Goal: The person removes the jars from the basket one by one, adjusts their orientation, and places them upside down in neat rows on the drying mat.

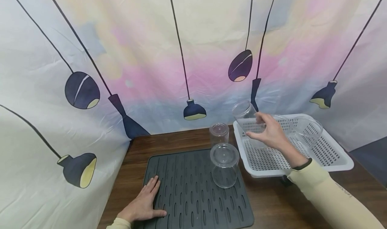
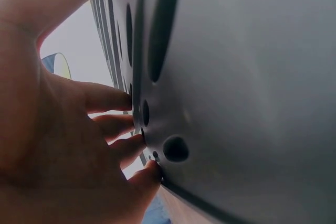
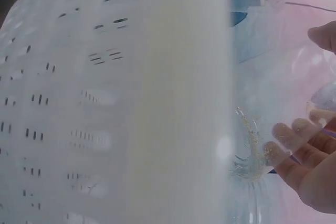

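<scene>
My right hand grips a clear drinking glass between thumb and fingers, tilted above the left side of a white perforated basket. In the right wrist view, the fingers show curved around the transparent glass. My left hand rests with spread fingers on the left edge of a dark grey slotted drying mat; its palm and fingers also appear in the left wrist view. Two clear glasses stand upside down at the mat's right side, one glass in front of the other glass.
More clear glass lies inside the basket, partly behind my right forearm. Everything stands on a dark wooden table. A cloth backdrop with painted hanging lamps rises behind the table's far edge.
</scene>
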A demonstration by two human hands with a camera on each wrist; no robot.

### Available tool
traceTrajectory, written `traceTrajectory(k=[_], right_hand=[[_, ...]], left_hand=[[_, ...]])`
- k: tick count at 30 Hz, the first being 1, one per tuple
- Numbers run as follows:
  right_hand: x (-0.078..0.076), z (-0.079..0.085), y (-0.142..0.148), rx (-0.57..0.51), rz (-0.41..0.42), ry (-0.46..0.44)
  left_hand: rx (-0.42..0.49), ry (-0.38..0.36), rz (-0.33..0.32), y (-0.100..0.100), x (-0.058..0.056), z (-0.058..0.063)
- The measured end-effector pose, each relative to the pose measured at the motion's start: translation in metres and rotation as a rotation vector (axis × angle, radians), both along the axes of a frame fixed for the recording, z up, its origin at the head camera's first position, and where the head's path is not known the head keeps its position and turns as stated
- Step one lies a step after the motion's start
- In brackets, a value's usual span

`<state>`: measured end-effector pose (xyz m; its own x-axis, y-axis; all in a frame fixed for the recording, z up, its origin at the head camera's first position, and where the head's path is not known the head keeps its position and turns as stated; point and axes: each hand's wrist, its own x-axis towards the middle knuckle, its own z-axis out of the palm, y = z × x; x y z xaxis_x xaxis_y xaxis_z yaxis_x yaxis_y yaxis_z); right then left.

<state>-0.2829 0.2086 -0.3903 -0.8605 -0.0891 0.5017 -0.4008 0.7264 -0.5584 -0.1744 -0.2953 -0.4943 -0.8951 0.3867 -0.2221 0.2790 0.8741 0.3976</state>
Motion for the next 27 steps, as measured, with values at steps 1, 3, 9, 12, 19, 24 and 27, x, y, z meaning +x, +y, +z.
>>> traceTrajectory(k=[1,3,9,12,19,24,27], right_hand=[[0.0,0.001,0.0,0.007,0.004,0.005],[0.001,0.004,0.0,0.011,0.013,0.014],[0.003,0.011,0.002,0.01,0.015,0.026],[0.003,0.015,0.003,0.009,0.013,0.022],[0.005,0.024,0.002,-0.017,0.025,0.015],[0.006,0.027,0.002,-0.011,0.023,0.03],[0.007,0.03,0.002,0.008,0.026,0.064]], left_hand=[[0.0,0.0,0.0,0.0,0.0,0.0],[-0.003,0.003,-0.001,0.0,0.0,0.0],[-0.005,0.006,-0.003,0.0,-0.001,0.001],[-0.005,0.006,-0.002,0.0,0.0,0.002],[-0.012,0.0,0.002,0.0,0.0,0.002],[-0.012,0.006,0.001,0.0,0.0,0.001],[-0.014,0.006,0.001,0.0,0.0,0.001]])
